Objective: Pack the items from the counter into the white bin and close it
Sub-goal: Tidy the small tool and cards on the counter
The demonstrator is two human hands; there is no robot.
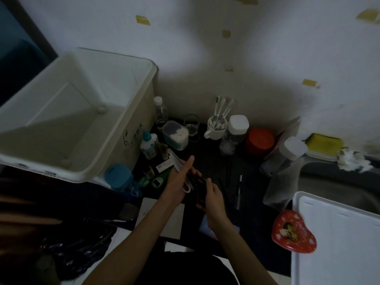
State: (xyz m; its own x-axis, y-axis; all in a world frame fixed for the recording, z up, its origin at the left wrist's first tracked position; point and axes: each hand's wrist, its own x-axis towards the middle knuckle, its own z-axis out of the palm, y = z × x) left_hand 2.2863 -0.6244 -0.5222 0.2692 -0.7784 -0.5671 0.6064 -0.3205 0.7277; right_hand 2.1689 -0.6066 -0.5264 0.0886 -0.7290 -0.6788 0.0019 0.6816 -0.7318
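Over the dark counter (211, 161), both hands meet at a small bundle: the left hand (181, 182) has its fingers curled round a clutch of thin items, among them what looks like scissors with a white loop (186, 189), thumb stuck up; the right hand (211, 194) grips a dark object (200, 192) too dim to name. The bin (82, 112) stands open and seemingly empty just to the left, its rim well above the counter, while the lid (337, 233) lies apart at the right with a red heart tin (293, 231) on its edge. To do this step well, I would gather the loose pieces firmly into one hand before lifting, points turned away from the palm, then carry them over the rim and lower them to the floor of the bin, not drop them. Much remains: the mug (216, 128) of toothbrushes, jars, bottles and the glass (192, 125) should go in upright, heavier ones first.
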